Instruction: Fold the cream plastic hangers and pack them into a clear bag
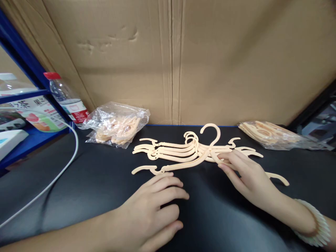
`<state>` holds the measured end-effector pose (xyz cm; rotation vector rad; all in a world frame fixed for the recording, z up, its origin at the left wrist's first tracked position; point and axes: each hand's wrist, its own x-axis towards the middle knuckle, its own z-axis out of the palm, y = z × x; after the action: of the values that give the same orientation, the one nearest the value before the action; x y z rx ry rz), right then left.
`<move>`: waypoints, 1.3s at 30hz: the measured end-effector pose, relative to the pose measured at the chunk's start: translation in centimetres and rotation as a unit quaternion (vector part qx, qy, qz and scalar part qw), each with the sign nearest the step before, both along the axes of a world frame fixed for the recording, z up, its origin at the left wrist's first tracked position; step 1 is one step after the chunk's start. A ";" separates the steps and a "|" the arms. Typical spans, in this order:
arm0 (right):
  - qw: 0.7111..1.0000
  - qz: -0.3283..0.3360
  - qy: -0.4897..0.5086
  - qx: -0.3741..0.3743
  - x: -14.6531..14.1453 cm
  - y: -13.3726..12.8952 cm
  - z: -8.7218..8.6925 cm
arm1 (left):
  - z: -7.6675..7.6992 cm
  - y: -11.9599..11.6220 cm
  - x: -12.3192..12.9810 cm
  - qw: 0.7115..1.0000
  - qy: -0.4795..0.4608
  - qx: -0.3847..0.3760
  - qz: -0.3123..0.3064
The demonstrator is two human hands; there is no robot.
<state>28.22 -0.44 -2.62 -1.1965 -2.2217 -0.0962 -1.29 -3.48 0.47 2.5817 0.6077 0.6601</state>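
Left hand: nearest thing to the camera, fingers loosely bent and a bit spread, thumb off to the side. I see nothing in its grip. The front hanger's left arm lies just beyond the fingertips; can't tell if they brush it.
Bracelet: pale, round the right wrist.
Right hand: fingers nearly closed, thumb and fingertips pinching the front hanger's right arm, a little right of the hook. Clearly the closer hand, since it's the one on the plastic.
Front hanger: long axis goes left to right, pretty much crosswise to the person, hook pointing away. Left arm reaches past the left fingertips, right arm runs behind the right hand and pokes out the other side. Flat or slightly lifted? Can't tell.
Hanger group: several more just behind it, overlapping, long axes roughly the same way.
White cable: curves along the left of the black tabletop.
Bagged hangers: one clear bag back left, another bag back right.
Bottle: red cap, leaning, beyond the left bag.
Cardboard: upright, behind everything.
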 end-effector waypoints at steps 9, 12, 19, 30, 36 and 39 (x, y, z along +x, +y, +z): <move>0.998 0.023 -0.051 -0.030 -0.1 0.6 0.0 | -0.7 0.7 -0.2 0.993 0.083 -0.020 0.080; 0.997 0.030 -0.065 -0.043 0.1 0.9 -0.1 | -0.8 0.5 -0.1 0.989 0.123 0.004 0.086; 0.998 0.031 -0.061 -0.010 0.3 1.5 -0.4 | -0.8 0.5 -0.2 0.980 0.166 0.003 0.113; 0.990 -0.009 -0.132 -0.050 0.1 2.0 -0.8 | -2.4 0.2 -0.1 0.981 0.080 0.024 0.176; 0.978 0.016 -0.185 -0.095 0.7 3.3 -0.7 | -2.4 1.4 -0.3 0.976 0.156 0.038 0.144; 0.976 0.023 -0.196 -0.095 1.0 4.2 -0.6 | -2.4 2.5 -0.3 0.977 0.134 0.051 0.156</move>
<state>29.19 3.81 -3.24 -1.3167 -2.6500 -0.1109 -1.60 -1.00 -1.91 2.7199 1.1096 0.4474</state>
